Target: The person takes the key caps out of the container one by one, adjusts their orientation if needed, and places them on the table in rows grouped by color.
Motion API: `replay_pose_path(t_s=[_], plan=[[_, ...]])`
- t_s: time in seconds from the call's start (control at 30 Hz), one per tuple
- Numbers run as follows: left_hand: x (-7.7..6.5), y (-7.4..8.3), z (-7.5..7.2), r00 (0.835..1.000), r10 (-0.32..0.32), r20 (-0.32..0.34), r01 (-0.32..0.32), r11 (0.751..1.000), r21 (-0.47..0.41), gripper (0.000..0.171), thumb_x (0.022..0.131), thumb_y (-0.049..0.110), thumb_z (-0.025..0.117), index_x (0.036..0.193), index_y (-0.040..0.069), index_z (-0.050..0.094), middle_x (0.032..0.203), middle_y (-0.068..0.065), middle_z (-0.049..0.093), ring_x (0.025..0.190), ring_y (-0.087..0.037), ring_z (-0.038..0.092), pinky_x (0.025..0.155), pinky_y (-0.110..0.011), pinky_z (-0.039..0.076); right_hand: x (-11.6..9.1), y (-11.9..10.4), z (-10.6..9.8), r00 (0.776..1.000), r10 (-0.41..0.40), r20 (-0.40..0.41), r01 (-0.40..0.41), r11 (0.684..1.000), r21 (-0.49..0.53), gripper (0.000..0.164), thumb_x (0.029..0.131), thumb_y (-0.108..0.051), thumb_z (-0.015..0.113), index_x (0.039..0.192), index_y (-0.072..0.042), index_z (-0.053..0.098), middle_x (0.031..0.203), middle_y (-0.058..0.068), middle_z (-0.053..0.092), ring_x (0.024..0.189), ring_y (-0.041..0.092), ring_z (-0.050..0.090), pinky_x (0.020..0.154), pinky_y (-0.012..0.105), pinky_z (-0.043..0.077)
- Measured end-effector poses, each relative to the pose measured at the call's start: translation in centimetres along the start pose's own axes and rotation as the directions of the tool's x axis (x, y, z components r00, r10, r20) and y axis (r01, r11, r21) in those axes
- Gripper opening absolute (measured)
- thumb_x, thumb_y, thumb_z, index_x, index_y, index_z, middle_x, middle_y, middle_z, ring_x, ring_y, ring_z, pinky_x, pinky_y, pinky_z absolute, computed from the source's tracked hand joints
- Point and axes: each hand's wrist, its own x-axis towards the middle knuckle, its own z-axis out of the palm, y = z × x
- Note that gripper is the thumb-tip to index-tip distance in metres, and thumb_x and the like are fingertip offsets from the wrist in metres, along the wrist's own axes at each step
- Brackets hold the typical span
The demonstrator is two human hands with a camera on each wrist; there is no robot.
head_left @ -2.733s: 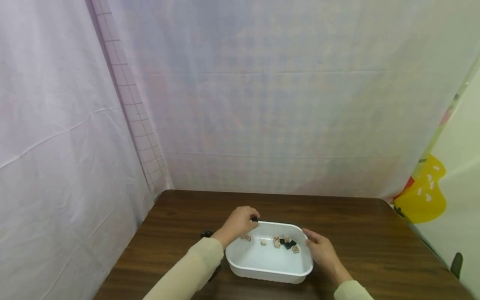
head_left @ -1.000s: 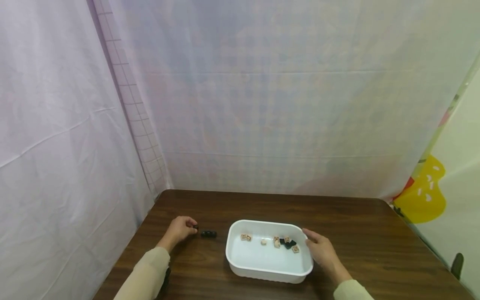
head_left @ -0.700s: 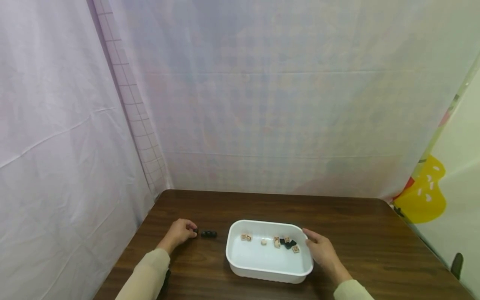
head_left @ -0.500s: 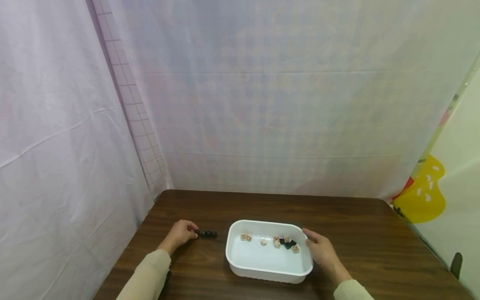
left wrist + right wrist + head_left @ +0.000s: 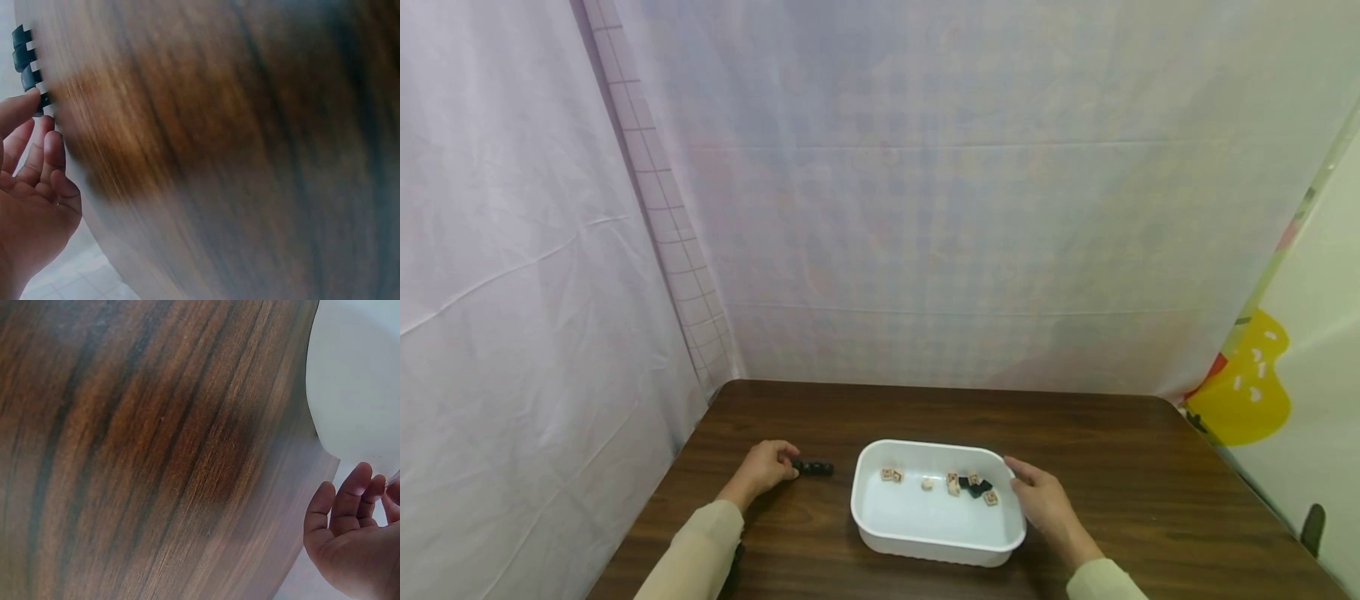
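Observation:
My left hand [image 5: 763,468] pinches a small black block [image 5: 45,100] at the left end of a short row of black blocks [image 5: 818,468] on the table. In the left wrist view the row [image 5: 25,57] lines up beyond the thumb, and the held block stands close against it. My right hand [image 5: 1047,504] holds the right rim of a white plastic tray [image 5: 936,523]; the right wrist view has these fingers [image 5: 353,481] at the tray's underside or wall. Inside the tray lie several beige marked tiles [image 5: 991,498] and a few black pieces [image 5: 977,491].
The dark wood-grain table [image 5: 1075,429] ends at a pale curtain [image 5: 925,250] at the back. Another white cloth [image 5: 535,333] hangs at the left. A dark object [image 5: 732,567] shows partly beneath the left forearm.
My left hand has gone from the tray's back left rim to the table at left with a black block, then slid it up to the row's left end. The right hand stays put.

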Motion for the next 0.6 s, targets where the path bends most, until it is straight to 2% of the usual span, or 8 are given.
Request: replay_pose_path(t_s=[0.1,0.2,0.4,0.6], plan=[[0.0,0.1,0.1,1.000,-0.007,0.000,0.007,1.000,-0.011,0.032,0.077,-0.003,0.076,0.108,-0.002,0.069,0.075,-0.001,0.058,0.067,-0.016,0.052,0.061,-0.031,0.044,-0.1,0.0,-0.1,1.000,0.001,-0.001,-0.001,1.000,-0.004,0.045,0.100,-0.005,0.041,0.143,0.004,0.046,0.145,0.034,0.038,0.132,0.051,0.038,0.103,0.060,0.037],[0.0,0.4,-0.1,1.000,-0.006,-0.004,0.006,1.000,0.001,0.033,0.077,0.000,0.077,0.109,-0.002,0.069,0.079,-0.003,0.060,0.071,-0.018,0.055,0.065,-0.034,0.047,-0.1,0.0,-0.1,1.000,-0.004,-0.005,0.004,1.000,-0.003,0.044,0.099,-0.004,0.042,0.143,0.004,0.047,0.144,0.034,0.040,0.130,0.050,0.042,0.101,0.058,0.040],[0.3,1.3,-0.2,0.999,0.008,-0.039,-0.008,1.000,0.017,0.033,0.085,0.008,0.075,0.116,0.000,0.067,0.103,-0.011,0.066,0.096,-0.029,0.062,0.084,-0.047,0.051,0.0,0.2,-0.2,1.000,-0.007,-0.007,0.007,1.000,-0.002,0.045,0.099,-0.005,0.042,0.142,0.004,0.047,0.143,0.035,0.042,0.126,0.050,0.047,0.096,0.055,0.046],[1.0,3.6,0.5,0.988,0.106,-0.115,-0.106,0.994,0.007,0.030,0.089,0.011,0.072,0.116,0.000,0.067,0.113,-0.015,0.064,0.105,-0.036,0.061,0.089,-0.050,0.050,0.1,0.4,0.0,1.000,-0.021,-0.021,0.021,1.000,-0.013,0.044,0.099,-0.005,0.043,0.142,0.004,0.049,0.142,0.035,0.043,0.123,0.048,0.050,0.094,0.053,0.048]])
